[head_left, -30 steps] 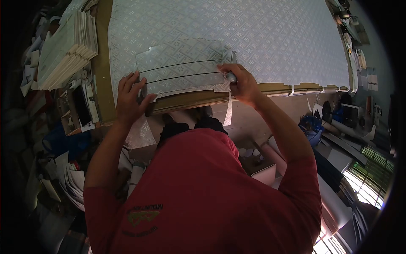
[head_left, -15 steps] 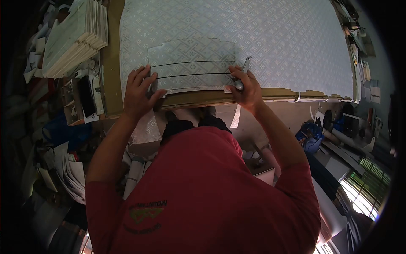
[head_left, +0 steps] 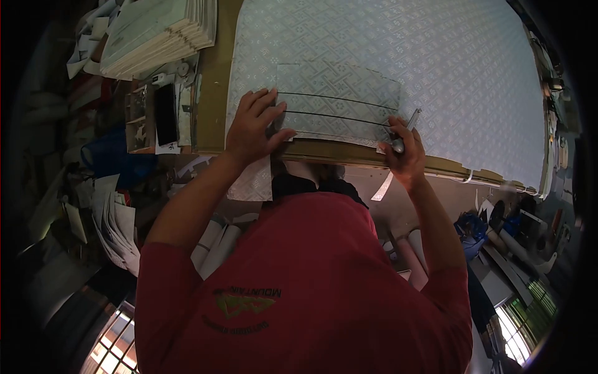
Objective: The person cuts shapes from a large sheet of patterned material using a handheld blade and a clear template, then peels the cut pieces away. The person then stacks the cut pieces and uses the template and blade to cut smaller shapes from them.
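A clear sheet point(head_left: 336, 87) with two black lines lies at the near edge of a pale, diamond-patterned sheet point(head_left: 461, 81) on the table. My left hand point(head_left: 256, 124) rests over the clear sheet's left end, fingers spread and thumb near the table edge. At the right end, my right hand point(head_left: 408, 149) is closed around a silver cutter knife point(head_left: 413, 118). Its thin metal end points away from me, and the fingers hide much of the handle. My right fingertips touch the clear sheet's right end.
A thick stack of papers point(head_left: 156, 37) stands at the back left. Below it a black phone point(head_left: 166, 115) lies beside a wooden box point(head_left: 138, 118). Patterned offcuts point(head_left: 250, 181) hang or lie under the table edge. White rolls point(head_left: 218, 249) lie beneath, and a blue bag point(head_left: 470, 229) at right.
The camera view has turned, so the table and both hands appear farther right and slightly tilted. Both hands keep about the same places on the clear sheet, the knife still in my right hand.
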The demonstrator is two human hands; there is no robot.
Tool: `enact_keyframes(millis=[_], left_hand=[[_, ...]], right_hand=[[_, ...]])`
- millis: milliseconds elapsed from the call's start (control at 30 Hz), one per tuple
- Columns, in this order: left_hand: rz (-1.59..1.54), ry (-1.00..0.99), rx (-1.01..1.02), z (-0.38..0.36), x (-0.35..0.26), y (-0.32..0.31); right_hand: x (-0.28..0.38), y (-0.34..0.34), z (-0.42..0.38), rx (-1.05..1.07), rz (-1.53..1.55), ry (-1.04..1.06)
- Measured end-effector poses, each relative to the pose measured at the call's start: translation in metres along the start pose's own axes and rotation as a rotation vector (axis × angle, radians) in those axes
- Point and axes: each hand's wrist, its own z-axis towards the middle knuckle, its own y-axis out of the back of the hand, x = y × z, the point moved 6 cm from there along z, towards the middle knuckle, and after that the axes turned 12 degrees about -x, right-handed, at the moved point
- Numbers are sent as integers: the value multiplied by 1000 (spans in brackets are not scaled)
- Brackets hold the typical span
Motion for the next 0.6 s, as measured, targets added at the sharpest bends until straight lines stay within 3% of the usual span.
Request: enact_keyframes(millis=[600], left_hand=[[0,6,11,1,-1,-1]], right_hand=[[-1,0,-1,-11,-43,41]])
